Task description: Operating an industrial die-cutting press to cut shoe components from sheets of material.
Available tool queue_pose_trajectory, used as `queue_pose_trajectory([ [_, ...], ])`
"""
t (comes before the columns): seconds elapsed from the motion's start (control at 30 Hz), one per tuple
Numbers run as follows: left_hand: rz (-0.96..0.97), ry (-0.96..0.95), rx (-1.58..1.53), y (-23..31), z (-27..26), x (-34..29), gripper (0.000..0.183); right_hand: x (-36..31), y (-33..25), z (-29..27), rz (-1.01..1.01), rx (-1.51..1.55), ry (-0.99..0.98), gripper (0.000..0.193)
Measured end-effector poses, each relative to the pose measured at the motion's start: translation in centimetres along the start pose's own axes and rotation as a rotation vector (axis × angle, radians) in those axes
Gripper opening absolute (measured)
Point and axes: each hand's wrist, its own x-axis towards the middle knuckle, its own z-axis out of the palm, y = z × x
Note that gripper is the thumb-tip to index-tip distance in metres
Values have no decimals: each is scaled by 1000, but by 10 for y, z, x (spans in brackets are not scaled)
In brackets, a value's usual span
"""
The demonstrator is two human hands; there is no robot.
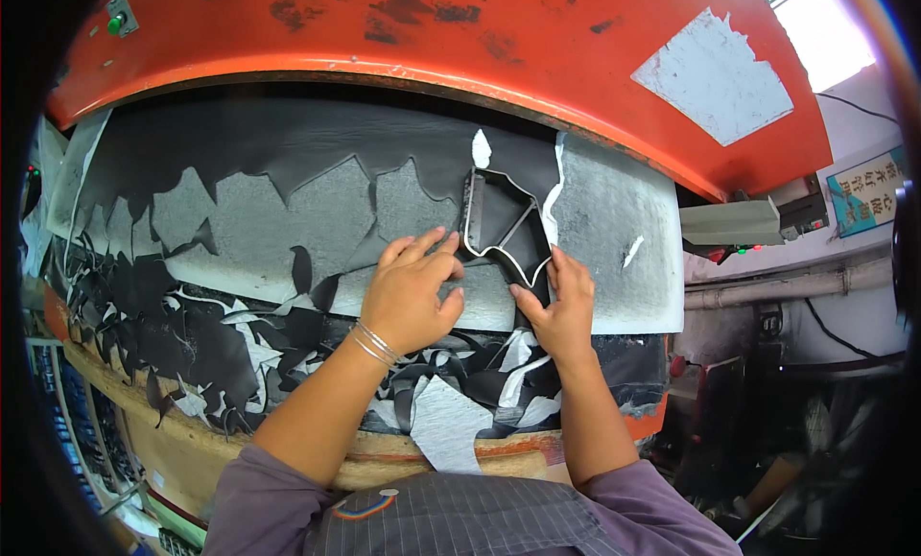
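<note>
A metal cutting die (530, 213), an angular outline with a cross brace, lies on black sheet material (288, 124) near its right edge. My right hand (564, 311) has thumb and fingers around the die's lower right corner. My left hand (408, 292) is open, palm down, with its fingers spread and fingertips close to the die's left side. A row of cut-out shapes along the sheet's near edge leaves the grey-white cutting board (614, 239) showing. A small white piece (481, 148) lies at the die's top end.
An orange-red press beam (537, 38) spans the far side, with a green button (116, 24) at its left. Black and white offcuts (201, 354) are heaped along the near edge. A pale cut piece (449, 420) hangs over the table's wooden edge (384, 448).
</note>
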Motion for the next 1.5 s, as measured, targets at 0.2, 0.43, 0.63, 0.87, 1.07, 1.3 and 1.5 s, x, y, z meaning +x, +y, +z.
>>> queue_pose_trajectory([
  [0.2,-31,18,-21,3,6,7,16,12,3,-9,-40,-26,-42,70],
  [0.43,-31,60,-10,3,-1,6,11,11,0,-5,-41,-35,-44,70],
  [0.63,4,98,0,3,0,-1,10,7,-7,-8,-59,-72,-22,71],
  [0.87,9,69,-64,-3,-9,-13,20,-3,-14,-7,-3,-78,-49,75],
  [1.07,-197,514,-390,-61,-130,-41,39,-24,-83,-36,109,-145,103,81],
  [1.3,-299,1345,151,-177,-361,-60,68,94,-276,-58,-215,481,147,50],
  [1.5,-277,798,-22,-155,-387,-118,53,72,-274,-44,-151,375,129,38],
])
